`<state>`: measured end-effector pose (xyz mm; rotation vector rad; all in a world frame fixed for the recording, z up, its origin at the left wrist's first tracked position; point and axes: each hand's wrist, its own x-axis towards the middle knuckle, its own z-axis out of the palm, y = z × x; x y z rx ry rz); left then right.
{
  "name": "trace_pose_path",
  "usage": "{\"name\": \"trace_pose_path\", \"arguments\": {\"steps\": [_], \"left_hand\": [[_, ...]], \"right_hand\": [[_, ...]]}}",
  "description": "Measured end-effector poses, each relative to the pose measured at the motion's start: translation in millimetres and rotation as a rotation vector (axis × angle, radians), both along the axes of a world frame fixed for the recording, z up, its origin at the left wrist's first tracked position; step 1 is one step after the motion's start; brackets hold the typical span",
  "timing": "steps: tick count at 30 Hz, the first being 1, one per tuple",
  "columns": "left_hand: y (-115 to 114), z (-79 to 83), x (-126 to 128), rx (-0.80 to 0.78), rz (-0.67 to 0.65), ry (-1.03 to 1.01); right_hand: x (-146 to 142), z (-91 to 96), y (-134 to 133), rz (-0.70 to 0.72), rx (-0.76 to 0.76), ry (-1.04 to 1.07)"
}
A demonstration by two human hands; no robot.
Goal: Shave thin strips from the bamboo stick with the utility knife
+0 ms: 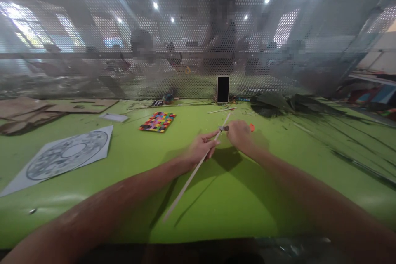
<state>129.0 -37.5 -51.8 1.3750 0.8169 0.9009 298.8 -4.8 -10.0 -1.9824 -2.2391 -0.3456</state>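
Note:
My left hand (202, 148) is closed around a long thin pale stick (188, 181) that slants from the near table up toward the far middle. My right hand (239, 135) is closed on a small tool with an orange handle (251, 127). Its grey blade (224, 128) rests against the stick just above my left fingers. Both hands hover over the green table (235, 198) and are slightly blurred.
A printed sheet with a round pattern (66, 156) lies at left, a colourful woven mat (157, 121) farther back. A phone (223, 89) stands against the perforated screen (185, 49). Dark leaves (278, 105) and strips lie at right, cardboard pieces (34, 111) at far left.

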Motion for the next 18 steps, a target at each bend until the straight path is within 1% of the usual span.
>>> {"name": "trace_pose_path", "arguments": {"steps": [5, 8, 11, 14, 18], "left_hand": [[-1, 1.8, -1, -0.006, -0.004, -0.009], [-6, 5.0, -3, 0.012, -0.024, 0.057], [-13, 9.5, -5, 0.037, -0.064, 0.150], [-15, 12.1, -5, 0.051, -0.061, 0.164], [-7, 8.6, -2, 0.032, -0.046, 0.139]], "right_hand": [[3, -3.5, 6, -0.020, -0.020, 0.019], [11, -3.9, 13, -0.044, -0.039, 0.053], [24, -1.6, 21, -0.116, -0.034, 0.070], [31, -0.5, 27, -0.175, 0.000, 0.067], [24, -2.9, 24, -0.099, 0.000, 0.070]]}}
